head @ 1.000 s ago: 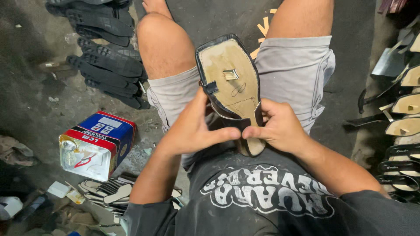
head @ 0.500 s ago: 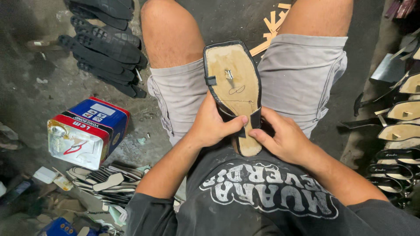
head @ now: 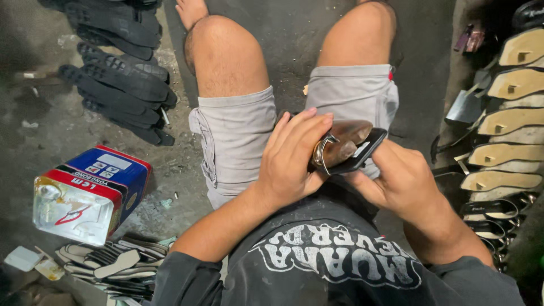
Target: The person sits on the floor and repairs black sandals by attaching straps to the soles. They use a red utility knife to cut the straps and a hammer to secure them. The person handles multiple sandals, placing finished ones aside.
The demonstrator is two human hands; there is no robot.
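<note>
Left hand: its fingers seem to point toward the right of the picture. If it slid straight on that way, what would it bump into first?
Probably the brown sandal that the left hand already grips; past it lies the right hand. Depth is hard to judge.

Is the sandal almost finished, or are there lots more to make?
One sandal with a brown strap and metal ring is gripped by the left hand and right hand. A row of tan-soled sandals lies at the right. Black soles and loose insoles lie unassembled, so plenty seems left.
</note>
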